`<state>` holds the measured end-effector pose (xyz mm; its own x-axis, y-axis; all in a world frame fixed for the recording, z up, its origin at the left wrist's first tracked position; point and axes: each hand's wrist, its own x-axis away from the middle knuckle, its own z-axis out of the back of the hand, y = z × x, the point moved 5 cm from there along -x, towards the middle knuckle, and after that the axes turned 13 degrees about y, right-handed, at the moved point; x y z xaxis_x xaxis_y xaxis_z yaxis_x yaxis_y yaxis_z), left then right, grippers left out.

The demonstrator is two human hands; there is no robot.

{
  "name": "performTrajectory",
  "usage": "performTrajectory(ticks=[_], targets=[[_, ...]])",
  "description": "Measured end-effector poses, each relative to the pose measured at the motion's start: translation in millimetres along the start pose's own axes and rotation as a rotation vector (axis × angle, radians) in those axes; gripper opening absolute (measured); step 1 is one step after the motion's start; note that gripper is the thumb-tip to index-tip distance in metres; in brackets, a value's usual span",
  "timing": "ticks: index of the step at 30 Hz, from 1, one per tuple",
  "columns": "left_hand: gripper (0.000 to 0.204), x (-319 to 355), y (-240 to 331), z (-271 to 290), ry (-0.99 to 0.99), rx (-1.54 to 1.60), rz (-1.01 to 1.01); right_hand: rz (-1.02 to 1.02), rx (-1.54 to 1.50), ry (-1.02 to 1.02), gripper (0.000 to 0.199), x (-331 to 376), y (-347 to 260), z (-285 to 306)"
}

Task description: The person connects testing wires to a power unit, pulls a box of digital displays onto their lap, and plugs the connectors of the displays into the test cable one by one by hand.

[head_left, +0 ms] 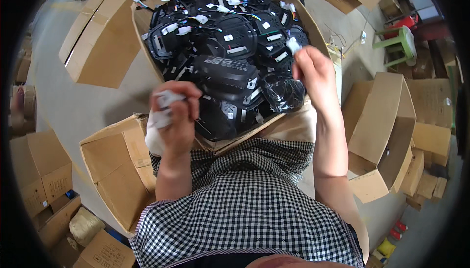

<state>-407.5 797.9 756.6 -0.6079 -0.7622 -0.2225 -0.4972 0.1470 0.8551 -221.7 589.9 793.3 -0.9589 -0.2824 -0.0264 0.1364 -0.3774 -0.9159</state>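
Observation:
A large cardboard box in front of me is heaped with black plastic units; many have short coloured wires ending in white plugs. Over the box's near left edge, my left hand is curled round a few white pieces, blurred by motion, whose kind I cannot make out. At the right side, the fingers of my right hand pinch a small white piece. It may be a plug or a label; I cannot tell. Close to that hand lies a unit wrapped in shiny clear film.
Open cardboard boxes stand on the floor to the left and right, with another carton at the far left. Beyond the right hand is a green stool. Stacked cartons line the left side.

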Motion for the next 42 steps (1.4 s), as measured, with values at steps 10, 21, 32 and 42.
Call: performTrajectory(ticks=[10,21,32,42], targets=[[0.028,25,178,214,0.743,-0.322,-0.525,0.312,0.145,-0.143,0.024,-98,47,-143],[0.035,234,-118,511,1.011,-0.791,0.532,0.622,0.428,-0.108,0.016,-66,29,-183],[0.040,109,-90,436,0.810,-0.759,0.420,0.779,0.341,0.145,0.007,13,26,-80],[0.029,7,-18,220,0.216,-1.003,-0.184,0.601,0.425,-0.399,0.017,100,58,-32]])
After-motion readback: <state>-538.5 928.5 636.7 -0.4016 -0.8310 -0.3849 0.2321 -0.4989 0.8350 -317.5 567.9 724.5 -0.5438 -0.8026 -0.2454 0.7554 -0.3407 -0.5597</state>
